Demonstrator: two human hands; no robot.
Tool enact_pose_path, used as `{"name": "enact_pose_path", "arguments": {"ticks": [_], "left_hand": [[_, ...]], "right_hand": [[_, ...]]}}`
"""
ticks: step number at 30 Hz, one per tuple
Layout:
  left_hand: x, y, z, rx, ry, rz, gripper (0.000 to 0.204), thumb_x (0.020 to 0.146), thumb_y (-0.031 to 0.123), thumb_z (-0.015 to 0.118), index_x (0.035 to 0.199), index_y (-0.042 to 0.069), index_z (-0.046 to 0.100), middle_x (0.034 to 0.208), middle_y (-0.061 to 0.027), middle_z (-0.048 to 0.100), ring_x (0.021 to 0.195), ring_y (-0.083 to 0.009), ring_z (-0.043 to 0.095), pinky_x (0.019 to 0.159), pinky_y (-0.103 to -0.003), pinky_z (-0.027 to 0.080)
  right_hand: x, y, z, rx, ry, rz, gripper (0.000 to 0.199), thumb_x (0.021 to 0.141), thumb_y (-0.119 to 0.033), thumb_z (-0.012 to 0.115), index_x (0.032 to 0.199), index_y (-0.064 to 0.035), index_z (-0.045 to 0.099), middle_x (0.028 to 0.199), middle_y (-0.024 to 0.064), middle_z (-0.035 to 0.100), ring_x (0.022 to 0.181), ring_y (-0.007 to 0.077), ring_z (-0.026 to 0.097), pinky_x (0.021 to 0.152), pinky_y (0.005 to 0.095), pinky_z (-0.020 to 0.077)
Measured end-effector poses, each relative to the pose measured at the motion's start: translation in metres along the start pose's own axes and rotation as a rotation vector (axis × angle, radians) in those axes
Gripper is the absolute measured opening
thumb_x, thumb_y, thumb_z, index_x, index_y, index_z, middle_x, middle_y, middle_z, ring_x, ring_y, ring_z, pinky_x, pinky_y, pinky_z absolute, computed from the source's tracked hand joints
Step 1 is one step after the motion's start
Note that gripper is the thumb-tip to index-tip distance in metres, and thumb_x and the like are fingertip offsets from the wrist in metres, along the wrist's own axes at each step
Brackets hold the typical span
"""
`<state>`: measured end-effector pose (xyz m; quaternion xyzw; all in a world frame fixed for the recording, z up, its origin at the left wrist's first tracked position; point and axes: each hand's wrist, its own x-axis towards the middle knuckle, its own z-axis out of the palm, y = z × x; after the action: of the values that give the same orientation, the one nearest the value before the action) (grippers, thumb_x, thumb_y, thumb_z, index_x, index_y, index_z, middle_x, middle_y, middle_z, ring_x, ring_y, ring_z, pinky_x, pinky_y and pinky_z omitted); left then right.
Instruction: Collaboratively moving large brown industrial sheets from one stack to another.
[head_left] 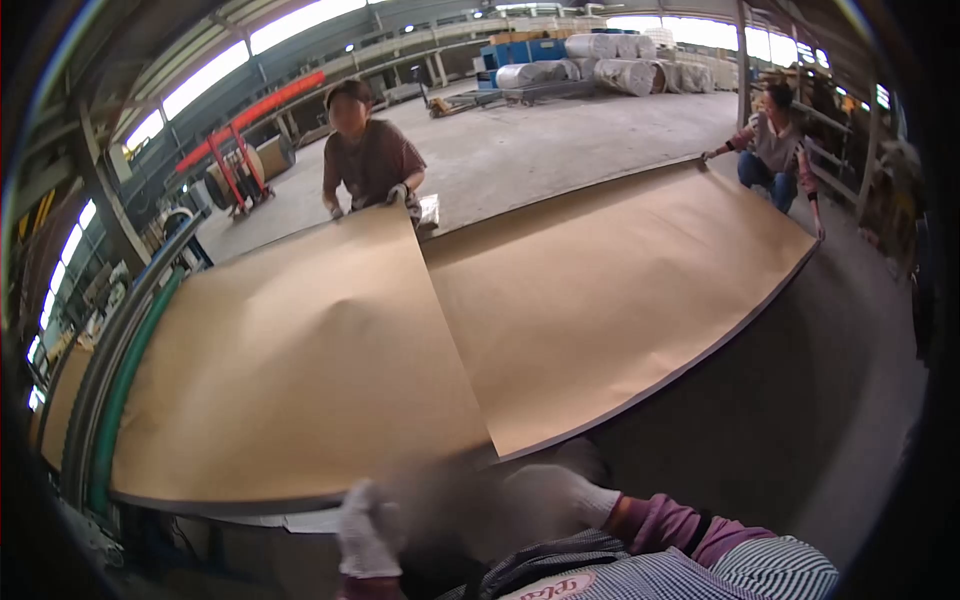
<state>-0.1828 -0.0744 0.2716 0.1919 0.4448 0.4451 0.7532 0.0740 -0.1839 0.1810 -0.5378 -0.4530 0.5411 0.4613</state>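
A large brown paper sheet [290,370] spreads in front of me on the left, with a raised bump near its middle. Its right edge overlaps a second brown sheet [600,310] that stretches away to the right. My left hand [370,525], in a pale work glove, is at the near edge of the left sheet. Close to the corner where the sheets meet is my right hand [562,495], gloved too. A grey blur covers the space between my hands and hides the fingers, so any grip cannot be made out.
Across the sheet a gloved co-worker [375,165] touches its far edge. Another person [778,150] crouches at the far right end, hands on the corners. A machine with a green roller [130,385] borders the left side. Wrapped rolls [625,75] and a red frame [235,150] stand farther back.
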Motion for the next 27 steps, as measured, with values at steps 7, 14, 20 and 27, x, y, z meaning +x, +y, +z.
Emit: {"name": "enact_pose_path", "arguments": {"ticks": [7, 14, 20, 27], "left_hand": [[0.077, -0.125, -0.035, 1.667, -0.296, 1.197, 0.011, 0.091, 0.021, 0.052, 0.094, 0.01, 0.054, 0.074, -0.0041, 0.056, 0.055, -0.0118, 0.049, 0.044, -0.025, 0.041], [0.048, -0.13, 0.037, 0.39, -0.444, 0.146, 0.03, 0.092, 0.029, 0.051, 0.109, 0.004, 0.055, 0.096, -0.0116, 0.064, 0.079, -0.0231, 0.062, 0.064, -0.034, 0.051], [0.035, -0.065, 0.005, -0.195, -0.358, -0.113, 0.044, 0.088, 0.042, 0.053, 0.109, 0.003, 0.052, 0.09, -0.0162, 0.062, 0.069, -0.0289, 0.062, 0.06, -0.041, 0.058], [0.064, -0.087, -0.038, 0.062, -0.219, -0.019, 0.023, 0.092, 0.02, 0.049, 0.103, -0.001, 0.051, 0.085, -0.0142, 0.06, 0.063, -0.0228, 0.06, 0.053, -0.033, 0.055]], "right_hand": [[0.006, 0.002, 0.026, 0.239, -0.217, -0.15, 0.09, 0.081, -0.037, 0.066, 0.143, 0.0038, 0.014, 0.1, 0.009, 0.056, 0.08, 0.0107, 0.052, 0.067, 0.0241, 0.0452], [0.045, -0.035, 0.028, -0.008, 0.499, 0.184, 0.043, 0.083, -0.034, 0.052, 0.107, -0.0004, 0.059, 0.082, 0.0185, 0.065, 0.072, 0.0247, 0.064, 0.071, 0.0379, 0.0493], [0.025, -0.029, -0.028, -0.695, 0.597, -0.033, 0.033, 0.083, -0.029, 0.046, 0.085, -0.0011, 0.062, 0.071, 0.0178, 0.064, 0.068, 0.0316, 0.065, 0.061, 0.0357, 0.052], [-0.017, -0.061, -0.047, -0.03, 0.686, 0.122, 0.028, 0.084, -0.025, 0.046, 0.083, -0.0012, 0.061, 0.059, 0.0065, 0.061, 0.05, 0.0157, 0.06, 0.048, 0.028, 0.0489]]}}
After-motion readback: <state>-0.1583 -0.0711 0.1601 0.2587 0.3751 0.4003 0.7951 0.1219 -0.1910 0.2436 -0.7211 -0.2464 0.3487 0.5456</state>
